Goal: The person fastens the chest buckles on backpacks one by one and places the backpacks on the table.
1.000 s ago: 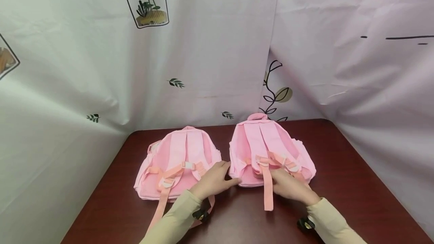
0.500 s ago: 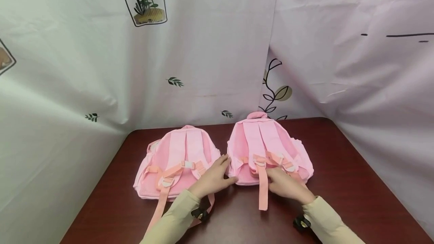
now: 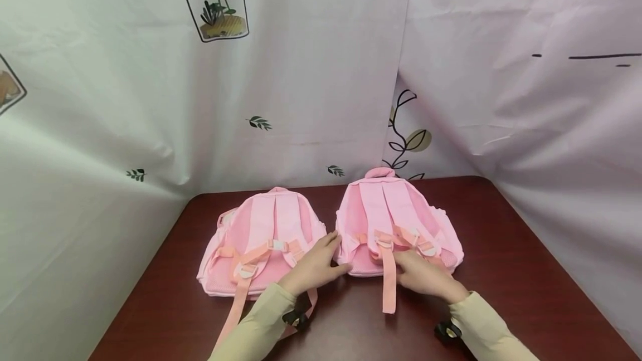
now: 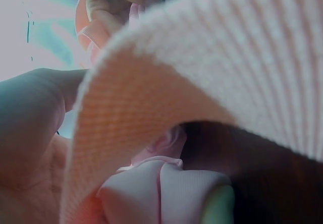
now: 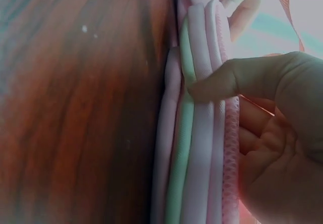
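Two pink backpacks lie on the table with straps facing up. At the lower edge of the right backpack (image 3: pixel 381 194), my right hand (image 3: pixel 423 274) grips the bottom; the right wrist view shows its thumb (image 5: pixel 217 82) over the layered edge and its fingers behind the mesh panel. My left hand (image 3: pixel 313 263) lies between the bags, thumb and fingers spread against the right backpack's left side and corner. The left backpack (image 3: pixel 263 210) is beside that hand. A loose orange strap (image 3: pixel 389 288) hangs forward beside my right hand. A ribbed strap (image 4: pixel 212 72) covers much of the left wrist view.
The dark red-brown table (image 3: pixel 506 238) has its rear edge close to a pale printed cloth backdrop (image 3: pixel 321 71). Cloth walls also flank both sides. The left backpack's orange strap (image 3: pixel 236 311) trails toward the front, partly under my left sleeve (image 3: pixel 256 322).
The right backpack has shifted slightly left with both hands at it, mostly in the first half second. Since then hands and bags look almost still. The left backpack has stayed put.
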The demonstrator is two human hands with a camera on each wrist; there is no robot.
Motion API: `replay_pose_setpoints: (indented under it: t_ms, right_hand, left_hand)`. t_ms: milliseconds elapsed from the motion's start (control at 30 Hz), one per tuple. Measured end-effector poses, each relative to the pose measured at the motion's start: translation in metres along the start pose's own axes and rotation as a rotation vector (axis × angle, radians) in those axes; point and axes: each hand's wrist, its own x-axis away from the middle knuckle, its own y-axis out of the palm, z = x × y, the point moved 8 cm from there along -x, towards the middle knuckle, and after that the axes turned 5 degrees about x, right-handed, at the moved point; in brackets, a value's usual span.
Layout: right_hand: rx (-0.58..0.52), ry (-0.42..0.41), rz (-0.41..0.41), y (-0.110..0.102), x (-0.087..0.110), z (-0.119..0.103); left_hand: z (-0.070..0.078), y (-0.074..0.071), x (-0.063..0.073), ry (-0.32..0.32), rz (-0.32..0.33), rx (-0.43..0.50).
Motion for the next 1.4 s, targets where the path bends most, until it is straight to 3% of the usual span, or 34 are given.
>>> replay_pose_setpoints:
  t_ms: [333, 533, 700, 800, 1033, 1133, 1267, 1400]
  right_hand:
    - [-0.052, -0.127, -0.092, -0.014, 0.007, -0.011]
    - [-0.045, -0.074, -0.116, -0.033, 0.016, -0.009]
    - [-0.023, -0.032, -0.043, -0.060, 0.025, -0.007]
    - [0.000, 0.041, 0.022, -0.079, 0.029, -0.001]
    - [0.082, 0.092, 0.277, -0.128, 0.038, 0.003]
    - [0.091, 0.130, 0.339, -0.137, 0.039, 0.007]
    - [0.077, 0.146, 0.337, -0.133, 0.035, 0.011]
    - [0.050, 0.157, 0.270, -0.116, 0.029, 0.019]
  left_hand:
    - [0.003, -0.003, 0.002, 0.033, 0.033, 0.017]
    - [0.008, -0.009, 0.002, 0.061, 0.049, 0.022]
    - [0.016, -0.017, -0.003, 0.086, 0.076, 0.043]
    - [0.023, -0.023, -0.008, 0.096, 0.092, 0.069]
    - [0.049, -0.030, -0.024, 0.179, 0.134, 0.078]
    - [0.062, -0.028, -0.032, 0.221, 0.138, 0.054]
    - [0.076, -0.018, -0.043, 0.244, 0.101, 0.042]
    - [0.087, -0.003, -0.055, 0.273, 0.048, 0.026]
